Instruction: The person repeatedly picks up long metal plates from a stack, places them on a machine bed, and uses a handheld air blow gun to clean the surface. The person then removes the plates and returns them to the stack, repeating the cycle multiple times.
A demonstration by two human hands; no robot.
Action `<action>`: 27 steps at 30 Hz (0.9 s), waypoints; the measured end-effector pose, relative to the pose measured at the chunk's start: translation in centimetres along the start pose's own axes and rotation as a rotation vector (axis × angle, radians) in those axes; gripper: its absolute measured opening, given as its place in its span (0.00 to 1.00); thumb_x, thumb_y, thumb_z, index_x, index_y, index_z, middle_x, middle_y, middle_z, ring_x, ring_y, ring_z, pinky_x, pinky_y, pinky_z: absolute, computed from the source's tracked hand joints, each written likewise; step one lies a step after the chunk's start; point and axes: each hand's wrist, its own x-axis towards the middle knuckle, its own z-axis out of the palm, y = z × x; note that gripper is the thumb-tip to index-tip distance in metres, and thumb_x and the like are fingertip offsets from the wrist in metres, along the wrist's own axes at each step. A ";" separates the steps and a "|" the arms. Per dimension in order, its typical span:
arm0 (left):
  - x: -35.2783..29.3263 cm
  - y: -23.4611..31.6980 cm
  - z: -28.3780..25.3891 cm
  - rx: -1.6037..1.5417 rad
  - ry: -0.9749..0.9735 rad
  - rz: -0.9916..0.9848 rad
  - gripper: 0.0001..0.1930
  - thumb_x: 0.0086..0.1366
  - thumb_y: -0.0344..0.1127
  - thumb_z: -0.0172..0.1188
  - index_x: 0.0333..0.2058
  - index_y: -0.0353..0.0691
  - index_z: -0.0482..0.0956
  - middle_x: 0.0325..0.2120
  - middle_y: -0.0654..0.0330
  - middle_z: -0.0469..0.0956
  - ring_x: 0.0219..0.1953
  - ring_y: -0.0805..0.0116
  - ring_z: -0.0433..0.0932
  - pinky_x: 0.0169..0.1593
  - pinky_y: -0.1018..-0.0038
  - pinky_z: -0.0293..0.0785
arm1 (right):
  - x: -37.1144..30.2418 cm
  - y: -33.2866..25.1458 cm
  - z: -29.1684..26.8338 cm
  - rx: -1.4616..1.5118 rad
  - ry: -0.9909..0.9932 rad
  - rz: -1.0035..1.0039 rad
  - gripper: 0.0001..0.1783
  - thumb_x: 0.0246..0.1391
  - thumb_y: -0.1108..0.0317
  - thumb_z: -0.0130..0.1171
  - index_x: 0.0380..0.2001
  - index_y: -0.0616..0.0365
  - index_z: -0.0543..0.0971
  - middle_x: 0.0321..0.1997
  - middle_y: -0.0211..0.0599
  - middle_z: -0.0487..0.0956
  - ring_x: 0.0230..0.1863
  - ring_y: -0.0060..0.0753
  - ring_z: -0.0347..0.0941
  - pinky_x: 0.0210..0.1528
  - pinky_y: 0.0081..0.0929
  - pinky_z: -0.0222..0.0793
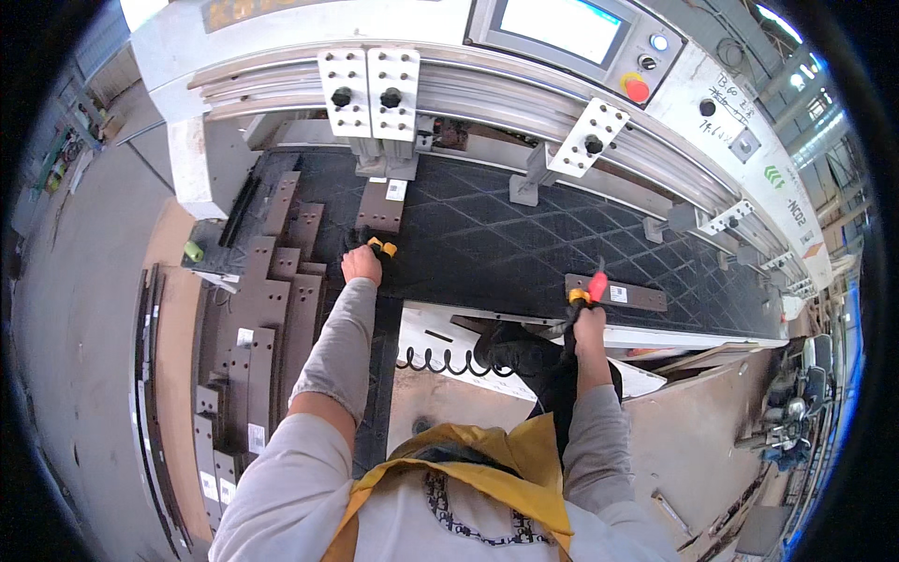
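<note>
My left hand (367,257), in a dark glove with yellow on the fingers, is closed at the near end of a brown drilled board (379,208). That board lies on the black machine bed, its far end beneath a clamp foot, with a white label near that end. My right hand (582,307), gloved alike, grips a red-handled tool (597,285) with a thin dark tip pointing away from me. Just beyond and beside it, a second brown board (641,298) with a white label lies crosswise near the bed's front edge. The glove partly hides the tool's lower end.
Stacked brown boards (267,309) stand along my left. A white rail with clamp plates (391,94) spans the black bed (468,239). Above it are a screen (559,30) and red stop button (636,89). A black coiled hose (449,361) hangs below the front edge.
</note>
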 end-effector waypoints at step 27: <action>3.7 1.9 0.5 0.116 -0.165 0.085 0.12 0.57 0.36 0.46 0.32 0.42 0.78 0.34 0.54 0.77 0.39 0.57 0.76 0.42 0.64 0.72 | -10.9 -13.5 12.4 -0.356 -1.176 -0.361 0.19 0.44 0.63 0.60 0.32 0.70 0.70 0.29 0.55 0.73 0.33 0.43 0.71 0.36 0.34 0.64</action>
